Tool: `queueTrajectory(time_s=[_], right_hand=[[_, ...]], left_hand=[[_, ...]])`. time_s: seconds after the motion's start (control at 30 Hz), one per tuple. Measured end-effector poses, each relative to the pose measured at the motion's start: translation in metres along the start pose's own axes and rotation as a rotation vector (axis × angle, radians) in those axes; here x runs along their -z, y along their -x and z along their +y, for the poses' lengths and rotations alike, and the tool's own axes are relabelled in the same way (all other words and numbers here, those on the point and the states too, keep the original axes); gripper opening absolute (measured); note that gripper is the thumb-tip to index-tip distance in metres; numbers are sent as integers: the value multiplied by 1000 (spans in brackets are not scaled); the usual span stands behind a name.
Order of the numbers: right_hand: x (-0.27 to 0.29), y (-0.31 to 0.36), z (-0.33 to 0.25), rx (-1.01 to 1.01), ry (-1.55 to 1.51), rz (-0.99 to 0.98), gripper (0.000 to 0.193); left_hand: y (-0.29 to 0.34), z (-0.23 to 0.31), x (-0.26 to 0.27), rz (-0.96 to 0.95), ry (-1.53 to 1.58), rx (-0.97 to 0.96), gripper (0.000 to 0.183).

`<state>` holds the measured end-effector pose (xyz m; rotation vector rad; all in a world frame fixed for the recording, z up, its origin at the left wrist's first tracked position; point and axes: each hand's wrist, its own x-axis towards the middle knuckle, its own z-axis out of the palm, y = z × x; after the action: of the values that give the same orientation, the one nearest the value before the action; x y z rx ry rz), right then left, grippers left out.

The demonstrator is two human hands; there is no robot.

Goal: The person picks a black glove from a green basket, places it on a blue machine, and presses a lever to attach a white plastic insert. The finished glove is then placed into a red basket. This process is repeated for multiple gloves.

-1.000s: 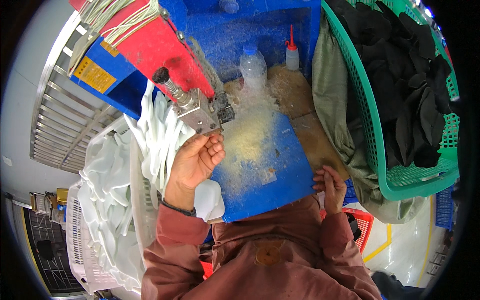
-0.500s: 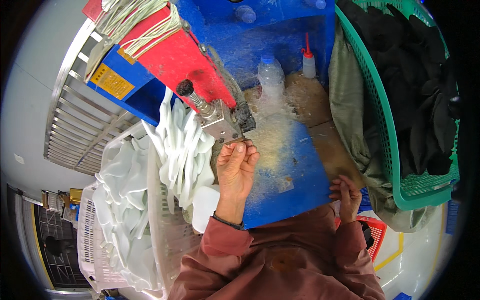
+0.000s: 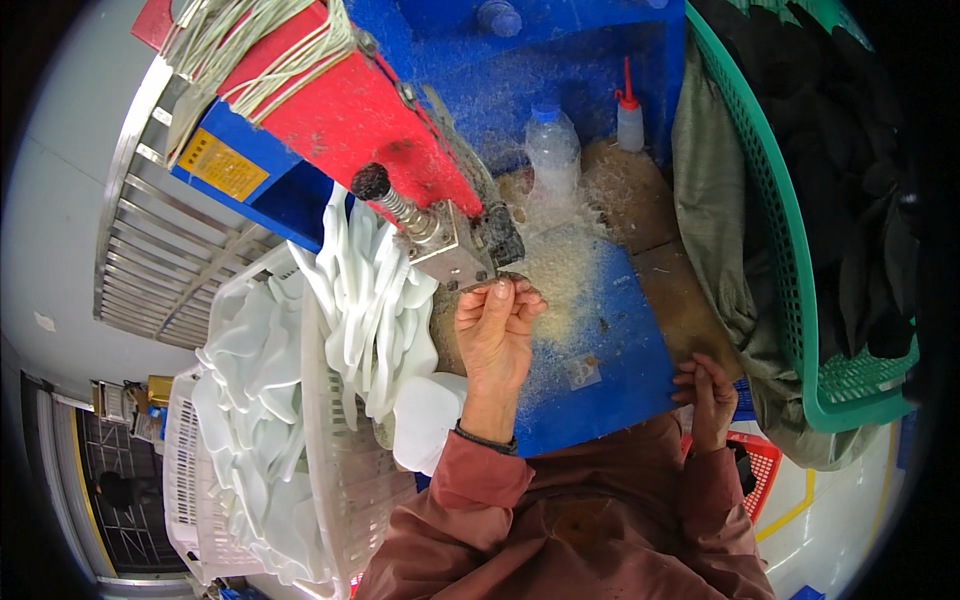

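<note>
my right hand (image 3: pixel 708 398) rests low on the near corner of the blue table (image 3: pixel 620 380), fingers curled on its edge, holding nothing i can see. my left hand (image 3: pixel 495 325) is nearer the metal machine head (image 3: pixel 455 245), just beyond and left, fingertips pinched; what they pinch is too small to tell. farther off stand a clear bottle (image 3: pixel 552 150) and a green basket (image 3: pixel 800 250).
</note>
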<state>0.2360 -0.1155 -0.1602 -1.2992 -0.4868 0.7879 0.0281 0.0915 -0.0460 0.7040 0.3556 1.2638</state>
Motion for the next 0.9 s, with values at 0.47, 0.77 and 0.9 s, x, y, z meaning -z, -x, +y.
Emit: queueTrajectory(time_s=[0.47, 0.77, 0.9], right_hand=[[6, -1, 8, 43, 61, 1, 27], [9, -3, 13, 55, 93, 0, 28], [9, -3, 12, 50, 140, 8, 28]], left_hand=[[29, 23, -17, 186, 330, 137, 20], [31, 23, -20, 138, 361, 151, 19], [31, 23, -21, 155, 387, 177, 19]])
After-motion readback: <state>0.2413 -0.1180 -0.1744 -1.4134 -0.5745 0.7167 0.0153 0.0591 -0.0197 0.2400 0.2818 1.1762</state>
